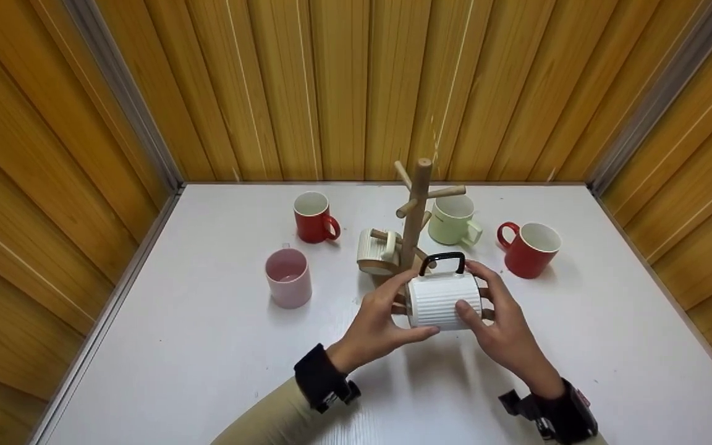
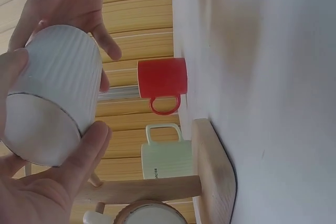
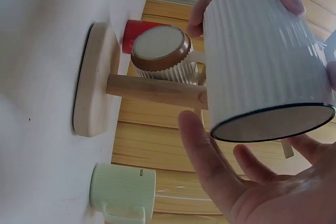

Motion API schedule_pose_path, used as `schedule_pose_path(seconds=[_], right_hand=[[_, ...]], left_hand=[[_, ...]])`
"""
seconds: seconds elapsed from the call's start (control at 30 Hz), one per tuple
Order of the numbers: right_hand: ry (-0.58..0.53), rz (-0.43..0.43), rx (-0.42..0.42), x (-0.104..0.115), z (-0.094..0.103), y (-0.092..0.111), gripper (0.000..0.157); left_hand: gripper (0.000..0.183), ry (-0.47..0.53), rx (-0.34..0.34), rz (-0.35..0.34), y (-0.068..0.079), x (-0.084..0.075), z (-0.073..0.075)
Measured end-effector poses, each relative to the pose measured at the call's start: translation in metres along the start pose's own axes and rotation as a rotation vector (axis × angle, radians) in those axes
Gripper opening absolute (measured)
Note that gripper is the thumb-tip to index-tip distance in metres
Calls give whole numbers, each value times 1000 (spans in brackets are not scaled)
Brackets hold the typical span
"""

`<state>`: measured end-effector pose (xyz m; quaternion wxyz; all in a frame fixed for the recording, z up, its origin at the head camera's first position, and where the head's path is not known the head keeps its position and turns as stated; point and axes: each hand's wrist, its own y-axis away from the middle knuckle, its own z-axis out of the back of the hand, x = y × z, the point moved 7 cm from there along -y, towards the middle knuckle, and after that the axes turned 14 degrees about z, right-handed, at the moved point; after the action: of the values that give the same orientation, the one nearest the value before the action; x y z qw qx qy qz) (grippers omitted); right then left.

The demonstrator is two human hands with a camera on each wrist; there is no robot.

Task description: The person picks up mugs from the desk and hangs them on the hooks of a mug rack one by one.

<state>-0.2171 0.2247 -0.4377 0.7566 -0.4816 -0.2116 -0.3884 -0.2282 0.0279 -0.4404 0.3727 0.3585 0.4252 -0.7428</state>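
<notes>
Both hands hold a white ribbed mug (image 1: pixel 445 301) on its side in front of the wooden mug tree (image 1: pixel 416 213), its black handle (image 1: pixel 442 256) upward. My left hand (image 1: pixel 376 321) grips the mug's left end, thumb along the underside and fingers behind. On the other end, my right hand (image 1: pixel 504 327) has its thumb on the ribbed side and its fingers behind. In the right wrist view, a dark rim edges the end of the mug (image 3: pixel 262 51) facing the right palm. A second ribbed mug (image 1: pixel 371 250) with a brown base hangs on a low left peg.
Left of the tree stand a red mug (image 1: pixel 313 219) and a pink mug (image 1: pixel 288 278). Behind it on the right is a light green mug (image 1: pixel 450 220), with another red mug (image 1: pixel 530 250) farther right. Bare upper pegs (image 1: pixel 446 191) stick out above the held mug. Wood-patterned walls (image 1: pixel 343 93) enclose the white table (image 1: pixel 207 346).
</notes>
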Motion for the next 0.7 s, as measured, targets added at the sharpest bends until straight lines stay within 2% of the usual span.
schedule_pose_path(seconds=[0.17,0.4,0.7], right_hand=[[-7,-18,44,-3,-4,2,73],[-35,-68,143,-9,-16,4,74],[-91,-96,158,-18,-25,3,70]], left_hand=[[82,-51,-27,-12,1,1,4],[81,-107,-51,-10,2,4,7],[80,-121,-56,23,3,9,9]])
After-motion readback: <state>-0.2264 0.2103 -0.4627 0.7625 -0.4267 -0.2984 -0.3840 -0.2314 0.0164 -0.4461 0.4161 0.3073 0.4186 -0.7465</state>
